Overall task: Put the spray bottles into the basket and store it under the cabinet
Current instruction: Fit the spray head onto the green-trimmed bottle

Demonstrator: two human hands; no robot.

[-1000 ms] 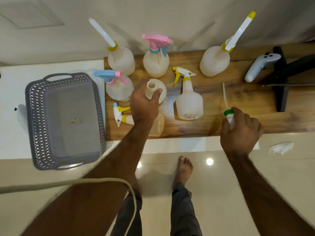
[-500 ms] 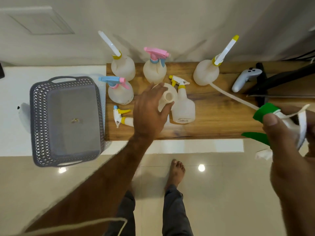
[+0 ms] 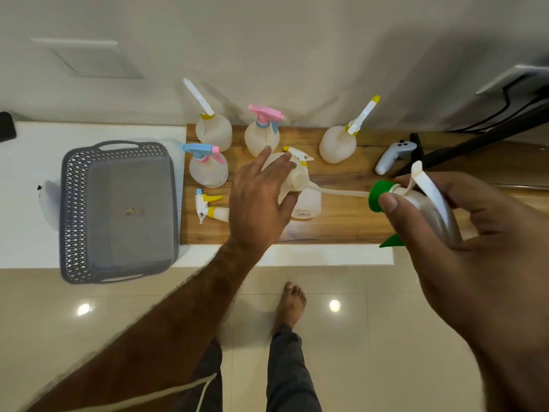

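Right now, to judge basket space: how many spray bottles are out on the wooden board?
7: white-nozzle bottle, pink-trigger bottle, yellow-tipped bottle by the wall; blue-pink bottle; lying bottle; yellow-trigger bottle; headless bottle under the left hand. More may be hidden.

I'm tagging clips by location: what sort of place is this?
Probably a room in a home: glossy floor tiles, a wood-topped counter against a plain wall, and a game controller beside the spray bottles.

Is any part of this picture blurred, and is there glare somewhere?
Head view: the right hand and its green-capped sprayer head are close to the lens and soft; the basket rim is slightly smeared; two bright ceiling-light reflections glare on the floor tiles; straight edges bow from the wide angle.
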